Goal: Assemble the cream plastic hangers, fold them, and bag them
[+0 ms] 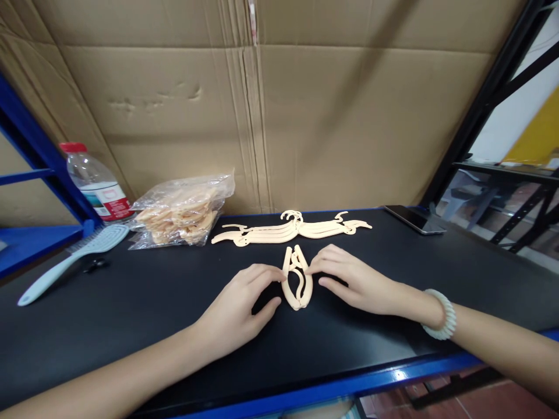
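A folded cream plastic hanger (308, 291) lies flat on the black tabletop, its two arms bent together into a narrow loop with the hook tucked inside. My left hand (244, 302) touches its left side with the fingertips, thumb held apart from the fingers. On the other side, the fingertips of my right hand (349, 276) rest against the hanger's right arm, thumb spread below. Neither hand is wrapped around it. Just behind, several unfolded cream hangers (275, 234) lie stacked together, arms stretched out sideways and hooks toward the back.
At the back left are a clear plastic bag (183, 212) of cream hangers and a bottle (98, 186) with a red cap. A pale blue hairbrush (82, 253) lies beside a small black item (96, 265). A phone (414, 220) lies back right. Cardboard (349, 116) walls the rear.
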Tool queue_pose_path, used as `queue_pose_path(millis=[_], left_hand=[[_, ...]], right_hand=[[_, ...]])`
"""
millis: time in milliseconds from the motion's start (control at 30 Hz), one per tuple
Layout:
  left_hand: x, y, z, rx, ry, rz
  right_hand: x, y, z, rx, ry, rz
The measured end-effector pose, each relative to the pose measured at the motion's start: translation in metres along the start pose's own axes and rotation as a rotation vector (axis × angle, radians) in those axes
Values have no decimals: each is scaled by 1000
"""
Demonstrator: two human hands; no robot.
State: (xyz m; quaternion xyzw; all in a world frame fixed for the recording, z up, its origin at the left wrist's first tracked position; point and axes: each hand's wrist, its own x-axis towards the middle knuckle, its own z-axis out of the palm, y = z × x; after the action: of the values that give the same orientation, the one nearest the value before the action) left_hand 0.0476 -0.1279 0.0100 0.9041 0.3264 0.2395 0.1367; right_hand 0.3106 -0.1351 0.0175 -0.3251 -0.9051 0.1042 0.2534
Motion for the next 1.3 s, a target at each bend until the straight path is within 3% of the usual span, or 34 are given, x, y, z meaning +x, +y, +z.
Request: queue_pose_path(millis=[200, 767, 1300], left_hand=[[2, -5, 2, -1, -20, 10], [2, -7, 1, -37, -13, -12], [3, -4, -2, -39, -36, -14]], right_hand=[[-3, 2, 5, -41, -56, 11], [-2, 4, 0, 9, 8, 68], [-2, 4, 1, 42, -29, 48]])
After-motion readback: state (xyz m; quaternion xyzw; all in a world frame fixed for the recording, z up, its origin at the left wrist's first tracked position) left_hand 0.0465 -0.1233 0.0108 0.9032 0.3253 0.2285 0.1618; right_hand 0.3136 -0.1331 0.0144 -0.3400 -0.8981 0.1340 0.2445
